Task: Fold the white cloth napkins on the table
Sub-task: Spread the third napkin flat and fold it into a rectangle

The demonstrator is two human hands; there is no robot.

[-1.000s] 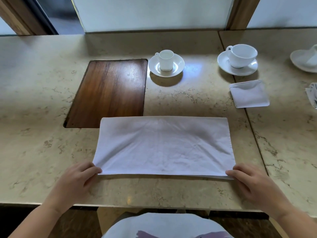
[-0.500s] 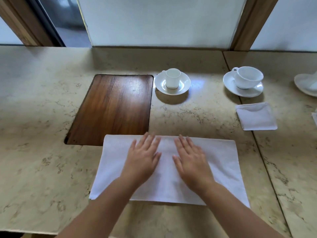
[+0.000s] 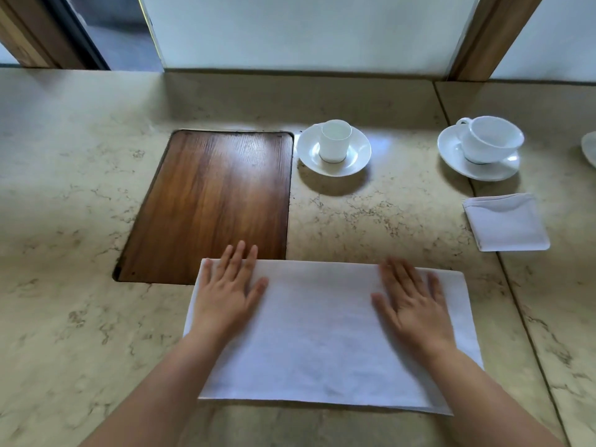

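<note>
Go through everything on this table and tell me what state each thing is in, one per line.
Large napkin: folded to a rectangle, lying flat.
Left hand: open, palm down on the napkin's left part.
Right hand: open, palm down on its right part.
Small napkin: folded to a square, untouched.
Small cup: upright on its saucer, looks empty.
Wide cup: upright on its saucer, looks empty.

Soft daylight from the far window, glare beside the saucer, wide-angle edge bowing.

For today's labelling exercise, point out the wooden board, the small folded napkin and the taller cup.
wooden board [image 3: 213, 201], head view, centre of grain.
small folded napkin [image 3: 508, 225], head view, middle.
taller cup [image 3: 334, 141], head view, side wall.
</note>
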